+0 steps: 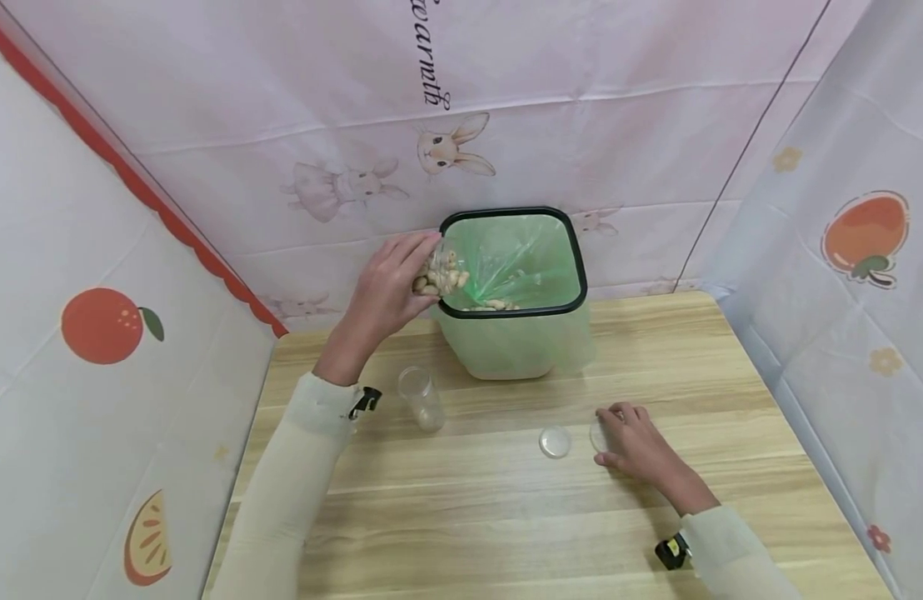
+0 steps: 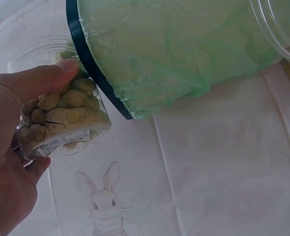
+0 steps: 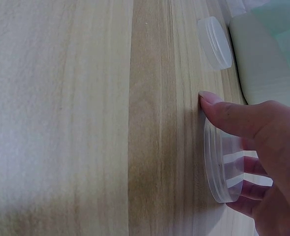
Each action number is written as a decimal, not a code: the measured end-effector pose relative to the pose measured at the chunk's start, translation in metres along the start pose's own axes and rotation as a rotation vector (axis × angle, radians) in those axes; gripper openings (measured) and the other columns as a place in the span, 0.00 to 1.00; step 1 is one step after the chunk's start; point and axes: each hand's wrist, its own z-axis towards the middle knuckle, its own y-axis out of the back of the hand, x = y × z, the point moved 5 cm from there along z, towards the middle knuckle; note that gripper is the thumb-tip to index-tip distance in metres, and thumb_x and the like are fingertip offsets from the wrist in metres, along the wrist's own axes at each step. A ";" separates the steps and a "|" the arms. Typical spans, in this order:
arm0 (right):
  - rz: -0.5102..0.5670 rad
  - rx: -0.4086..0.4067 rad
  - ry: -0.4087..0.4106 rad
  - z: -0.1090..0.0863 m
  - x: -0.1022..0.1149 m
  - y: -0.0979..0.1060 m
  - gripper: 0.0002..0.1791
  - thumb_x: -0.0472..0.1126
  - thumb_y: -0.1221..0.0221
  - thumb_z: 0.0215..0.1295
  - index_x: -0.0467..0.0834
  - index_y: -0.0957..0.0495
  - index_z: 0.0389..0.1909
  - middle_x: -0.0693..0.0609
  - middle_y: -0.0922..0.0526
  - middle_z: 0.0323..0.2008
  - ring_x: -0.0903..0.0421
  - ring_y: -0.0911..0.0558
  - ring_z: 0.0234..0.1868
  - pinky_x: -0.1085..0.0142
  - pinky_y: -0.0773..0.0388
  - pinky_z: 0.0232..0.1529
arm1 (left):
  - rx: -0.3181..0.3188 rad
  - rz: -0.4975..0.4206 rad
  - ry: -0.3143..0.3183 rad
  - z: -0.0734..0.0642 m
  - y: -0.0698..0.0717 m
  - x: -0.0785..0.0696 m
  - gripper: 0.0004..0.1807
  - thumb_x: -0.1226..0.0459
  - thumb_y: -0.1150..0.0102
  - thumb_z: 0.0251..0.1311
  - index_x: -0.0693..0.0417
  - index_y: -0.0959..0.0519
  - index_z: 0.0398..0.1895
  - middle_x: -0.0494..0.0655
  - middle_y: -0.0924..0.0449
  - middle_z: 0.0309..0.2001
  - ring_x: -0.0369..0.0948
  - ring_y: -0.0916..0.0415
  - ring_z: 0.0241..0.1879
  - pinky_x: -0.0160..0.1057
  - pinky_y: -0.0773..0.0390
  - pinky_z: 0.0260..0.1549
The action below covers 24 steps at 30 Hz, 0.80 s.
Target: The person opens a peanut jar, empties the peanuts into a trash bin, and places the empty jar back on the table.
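Observation:
My left hand point(image 1: 390, 283) grips a clear plastic jar point(image 2: 103, 115) of unshelled peanuts point(image 2: 73, 118), tilted sideways with its mouth at the left rim of a bin. A green plastic bag point(image 1: 536, 246) lines this bin point(image 1: 506, 358), held by a black rim point(image 1: 581, 279). More peanuts point(image 1: 499, 306) lie inside the bag, partly hidden by the front rim. Over on the right of the table, my right hand point(image 1: 636, 443) holds a clear round lid point(image 3: 216, 162) by its edge, thumb on one side and fingers on the other. That lid stays low at the wood.
A second clear lid point(image 1: 555, 442) lies flat just left of my right hand. Below the left forearm side of the bin, another clear jar point(image 1: 422, 400) is on the wooden table point(image 1: 461, 517). Printed cloth walls point(image 1: 356, 100) close in the back and both sides.

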 end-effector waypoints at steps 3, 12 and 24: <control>-0.002 0.001 -0.001 0.000 0.000 0.000 0.43 0.51 0.23 0.56 0.36 0.27 0.69 0.33 0.26 0.63 0.34 0.28 0.62 0.39 0.22 0.58 | -0.003 0.007 -0.013 0.000 0.000 0.000 0.47 0.65 0.16 0.45 0.57 0.28 0.73 0.53 0.25 0.69 0.54 0.29 0.69 0.51 0.29 0.71; -0.004 0.003 -0.003 0.000 0.001 0.001 0.43 0.51 0.23 0.56 0.36 0.27 0.69 0.33 0.26 0.63 0.33 0.28 0.62 0.39 0.23 0.58 | 0.005 0.020 -0.044 0.001 -0.001 0.000 0.48 0.68 0.17 0.45 0.58 0.29 0.73 0.54 0.25 0.70 0.53 0.30 0.70 0.49 0.31 0.73; 0.003 -0.004 -0.001 0.001 -0.001 -0.002 0.44 0.51 0.23 0.56 0.36 0.27 0.69 0.33 0.26 0.63 0.33 0.28 0.62 0.39 0.23 0.59 | 0.011 0.005 -0.030 0.001 -0.001 0.003 0.49 0.67 0.16 0.44 0.58 0.29 0.73 0.54 0.25 0.70 0.53 0.30 0.70 0.49 0.31 0.73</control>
